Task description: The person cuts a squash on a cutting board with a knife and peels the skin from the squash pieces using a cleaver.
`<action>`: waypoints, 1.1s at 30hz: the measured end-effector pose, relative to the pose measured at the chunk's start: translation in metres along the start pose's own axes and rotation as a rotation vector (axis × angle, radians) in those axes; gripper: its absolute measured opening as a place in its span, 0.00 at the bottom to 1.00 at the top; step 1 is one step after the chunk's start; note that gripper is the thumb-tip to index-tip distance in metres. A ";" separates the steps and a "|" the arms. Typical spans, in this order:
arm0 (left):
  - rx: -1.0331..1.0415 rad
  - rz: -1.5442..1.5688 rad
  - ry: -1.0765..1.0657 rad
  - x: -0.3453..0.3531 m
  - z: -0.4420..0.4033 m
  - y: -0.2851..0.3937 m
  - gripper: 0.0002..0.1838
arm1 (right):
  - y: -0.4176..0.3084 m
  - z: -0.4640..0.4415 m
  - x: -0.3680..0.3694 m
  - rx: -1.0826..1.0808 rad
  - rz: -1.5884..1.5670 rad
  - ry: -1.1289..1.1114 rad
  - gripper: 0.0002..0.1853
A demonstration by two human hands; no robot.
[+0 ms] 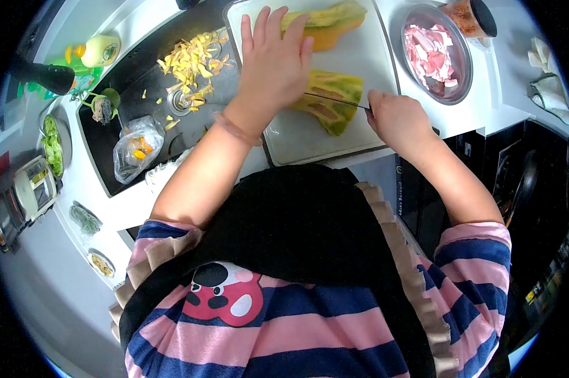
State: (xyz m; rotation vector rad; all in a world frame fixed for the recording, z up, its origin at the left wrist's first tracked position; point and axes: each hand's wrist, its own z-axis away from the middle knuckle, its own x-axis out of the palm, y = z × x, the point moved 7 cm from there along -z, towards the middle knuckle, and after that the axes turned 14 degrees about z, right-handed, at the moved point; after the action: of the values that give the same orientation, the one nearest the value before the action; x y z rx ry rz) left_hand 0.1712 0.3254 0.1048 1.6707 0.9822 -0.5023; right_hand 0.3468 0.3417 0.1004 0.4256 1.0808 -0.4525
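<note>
On a white cutting board (pixel 310 142) lie two large pieces of a peeled, yellow-green fruit or squash whose exact kind I cannot tell. The nearer piece (pixel 335 116) has the thin blade of a knife (pixel 344 101) across it; how deep it sits is unclear. My right hand (pixel 398 120) is closed around the knife's handle, at the right of this piece. My left hand (pixel 274 69) is spread flat with fingers apart, over the left side of the pieces. Its fingertips reach beside the farther piece (pixel 328 25), and its palm hides part of the nearer one.
Left of the board, a dark sink (pixel 124 88) holds yellow peelings (pixel 190 60) and a plastic bag (pixel 138 148). A metal bowl of sliced raw meat (pixel 429 53) stands at right, near a jar (pixel 470 17). A yellow bottle (pixel 100 50) stands behind the sink.
</note>
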 end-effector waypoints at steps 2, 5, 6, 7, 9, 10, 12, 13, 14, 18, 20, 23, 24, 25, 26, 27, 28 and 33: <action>-0.016 -0.008 -0.007 0.002 0.000 -0.003 0.22 | 0.002 -0.001 -0.004 0.001 0.000 0.051 0.09; -0.038 -0.009 -0.016 0.004 0.003 -0.010 0.23 | -0.003 -0.003 -0.010 -0.010 -0.029 -0.070 0.06; -0.047 -0.008 -0.011 0.004 0.003 -0.011 0.23 | -0.002 -0.005 -0.008 -0.011 -0.024 -0.061 0.06; -0.045 -0.006 -0.016 0.005 0.004 -0.012 0.23 | -0.002 -0.006 -0.007 -0.012 -0.019 -0.052 0.08; -0.046 0.002 -0.008 0.005 0.003 -0.013 0.23 | -0.002 -0.008 -0.008 -0.007 -0.015 -0.081 0.08; -0.044 0.003 -0.011 0.005 0.003 -0.014 0.23 | -0.003 -0.009 -0.008 -0.005 -0.010 -0.112 0.08; -0.038 0.038 -0.007 0.003 0.004 -0.015 0.23 | -0.003 -0.011 -0.009 0.010 -0.019 -0.130 0.07; -0.033 0.040 -0.006 0.003 0.004 -0.015 0.23 | -0.004 -0.012 -0.009 0.023 -0.026 -0.148 0.07; -0.037 0.043 -0.014 0.003 0.005 -0.016 0.23 | -0.004 -0.013 -0.012 0.028 -0.024 -0.145 0.07; -0.050 0.074 -0.022 0.003 0.008 -0.022 0.24 | -0.014 -0.012 -0.023 0.034 0.003 -0.262 0.07; -0.051 0.093 -0.021 0.003 0.009 -0.025 0.24 | -0.017 -0.013 -0.028 0.029 0.014 -0.291 0.10; -0.056 0.116 -0.023 0.004 0.011 -0.027 0.24 | -0.018 -0.014 -0.023 0.066 0.009 -0.314 0.10; -0.052 0.119 -0.026 0.004 0.011 -0.028 0.24 | -0.017 -0.014 -0.019 0.067 0.005 -0.284 0.08; -0.055 0.122 -0.022 0.005 0.011 -0.028 0.24 | -0.016 -0.015 -0.019 0.069 0.001 -0.254 0.07; -0.059 0.134 -0.014 0.006 0.012 -0.029 0.24 | -0.017 -0.016 -0.019 0.067 0.004 -0.257 0.07; -0.063 0.145 -0.004 0.006 0.011 -0.030 0.24 | -0.016 -0.016 -0.019 0.072 0.018 -0.264 0.07; -0.066 0.147 -0.001 0.006 0.010 -0.030 0.24 | -0.016 -0.017 -0.019 0.078 0.032 -0.270 0.07; -0.057 0.155 0.005 0.006 0.010 -0.030 0.24 | -0.017 -0.018 -0.022 0.078 0.019 -0.287 0.07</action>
State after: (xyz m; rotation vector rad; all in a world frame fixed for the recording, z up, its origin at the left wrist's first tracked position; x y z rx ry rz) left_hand 0.1519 0.3201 0.0794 1.6821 0.8544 -0.3643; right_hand 0.3159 0.3402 0.1109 0.4245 0.7832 -0.5231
